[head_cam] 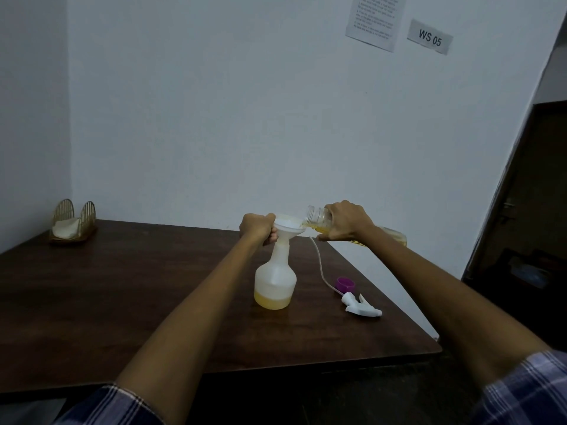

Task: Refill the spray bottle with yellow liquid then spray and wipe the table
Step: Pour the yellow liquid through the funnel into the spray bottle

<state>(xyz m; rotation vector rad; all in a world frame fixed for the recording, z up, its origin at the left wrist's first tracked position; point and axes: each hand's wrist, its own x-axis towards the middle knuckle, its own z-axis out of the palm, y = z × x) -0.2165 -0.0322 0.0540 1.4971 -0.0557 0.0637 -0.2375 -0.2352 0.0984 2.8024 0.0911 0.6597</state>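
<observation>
A translucent white spray bottle point(275, 279) stands upright on the dark wooden table point(122, 302), with a shallow layer of yellow liquid at its bottom. A white funnel point(290, 230) sits in its neck. My left hand point(257, 227) grips the funnel and bottle neck. My right hand point(345, 221) holds a clear refill bottle point(319, 220) tipped on its side, its mouth over the funnel, yellow liquid at its lip. The white trigger sprayer head point(362, 306) with its long tube lies on the table to the right.
A purple cap point(346, 285) rests by the sprayer head. A gold wire napkin holder point(73, 223) with white napkins stands at the table's far left corner. The table's right edge runs close past the sprayer. A dark doorway is at the right.
</observation>
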